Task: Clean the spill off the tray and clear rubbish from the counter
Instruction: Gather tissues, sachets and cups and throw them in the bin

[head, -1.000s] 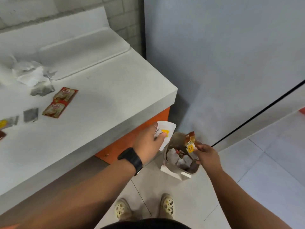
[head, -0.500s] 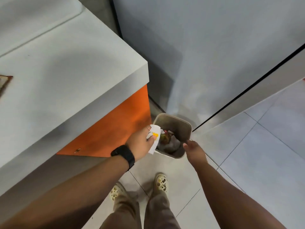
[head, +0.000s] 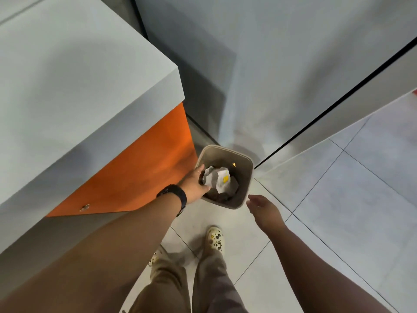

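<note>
A beige waste bin [head: 244, 186] stands on the floor by the counter's orange corner. Inside it lie crumpled white paper with a yellow mark [head: 220, 178] and darker rubbish. My left hand [head: 195, 185], with a black watch on the wrist, reaches over the bin's left rim, fingers spread beside the paper and not gripping it. My right hand [head: 264, 208] hovers open just right of the bin's near edge, holding nothing.
The grey counter [head: 79, 86] with an orange side panel [head: 144, 172] fills the left. A grey wall with a black seam [head: 293, 75] rises behind the bin. My feet in patterned shoes [head: 215, 239] stand on pale floor tiles [head: 349, 211].
The white paper has left my left hand and now lies in the bin. My right hand has come off the bin's rim and drawn back, open. The wrappers on the counter are out of view.
</note>
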